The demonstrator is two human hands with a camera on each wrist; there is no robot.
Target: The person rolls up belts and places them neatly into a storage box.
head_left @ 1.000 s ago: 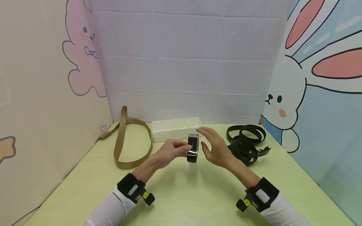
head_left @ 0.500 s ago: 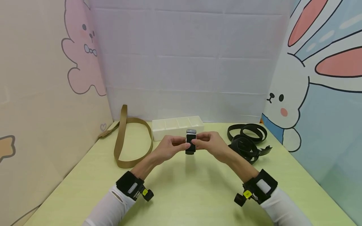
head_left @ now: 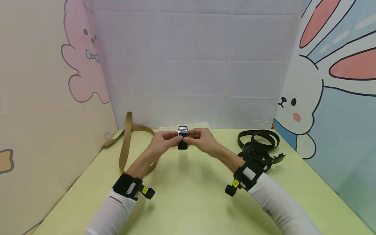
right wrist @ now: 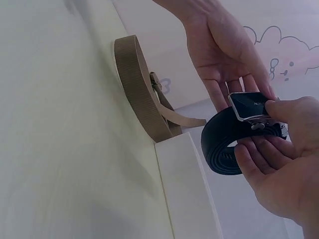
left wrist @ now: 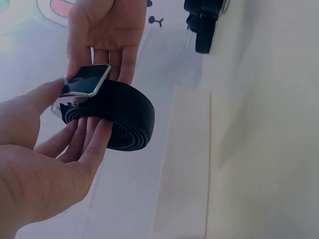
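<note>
Left hand (head_left: 161,142) and right hand (head_left: 203,141) both gripped a coiled black belt (left wrist: 129,104), raised above the desk (head_left: 188,202) near the white box (left wrist: 185,164), tan strap (head_left: 126,140) lay left, dark coils (head_left: 255,154) lay right.

Rolled belt (head_left: 182,144), ctr., is held btwn L grip (head_left: 161,142) and R grip (head_left: 203,140) above bench (head_left: 188,199), overlapping box (head_left: 205,125) in head view. Box sits at rear of bench, nr. back sheet (head_left: 188,65). Strap (head_left: 124,147) lies L of box, partly behind L arm (head_left: 140,165). At R, front belt (head_left: 253,150) lies before rear belt (head_left: 265,131); side panels flank bench L (head_left: 38,130) and R (head_left: 343,140).
</note>
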